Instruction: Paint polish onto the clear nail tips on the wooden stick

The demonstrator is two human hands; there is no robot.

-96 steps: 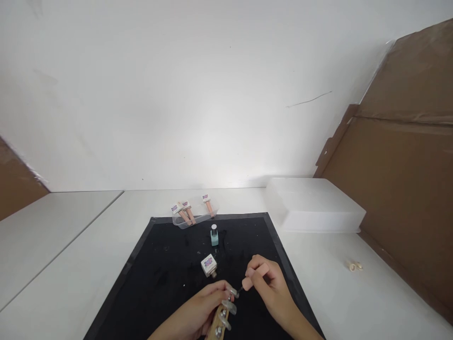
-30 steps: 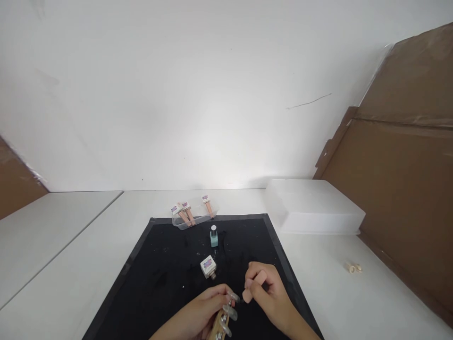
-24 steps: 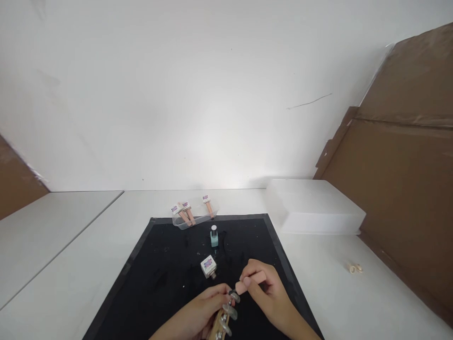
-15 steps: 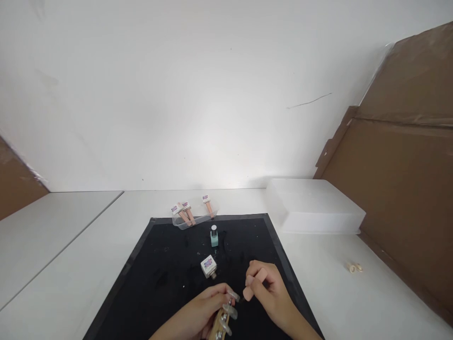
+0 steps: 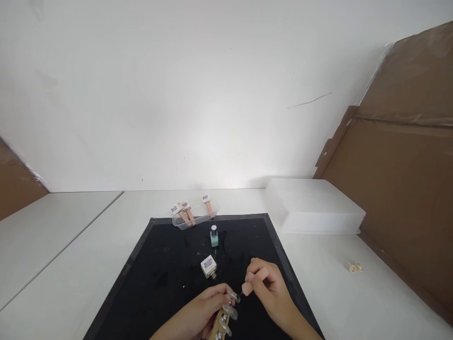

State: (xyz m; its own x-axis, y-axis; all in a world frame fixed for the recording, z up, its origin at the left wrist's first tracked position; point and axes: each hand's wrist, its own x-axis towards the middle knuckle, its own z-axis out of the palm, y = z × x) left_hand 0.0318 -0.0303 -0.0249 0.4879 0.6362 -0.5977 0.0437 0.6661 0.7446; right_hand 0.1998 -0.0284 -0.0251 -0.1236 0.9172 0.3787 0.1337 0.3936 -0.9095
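Note:
My left hand (image 5: 212, 302) is closed around a wooden nail-tip stand (image 5: 216, 327) with silver round mounts. Several clear false nails (image 5: 230, 311) stick out from it. In my right hand (image 5: 271, 295) I pinch a pink nail polish brush cap (image 5: 255, 281), its thin brush at the false nail nearest my left fingertips. Whether the bristles touch that nail is too small to tell. Just beyond my left hand a white square nail polish bottle (image 5: 208, 267) with a purple label lies on its side, its neck uncapped. Farther back stands a teal nail polish bottle (image 5: 214, 238) with a white top.
A black mat (image 5: 163, 274) covers the white table (image 5: 88, 264). At its far edge, a clear tray (image 5: 198, 219) holds several pink-capped polish bottles (image 5: 186, 212). A white box (image 5: 314, 208) sits back right, with small beige rings (image 5: 351, 267) before it. Cardboard (image 5: 399, 189) flanks the right.
My right hand has shifted slightly left, bringing the brush closer to the false nail at my left fingertips. My left hand and the bottles stay where they were.

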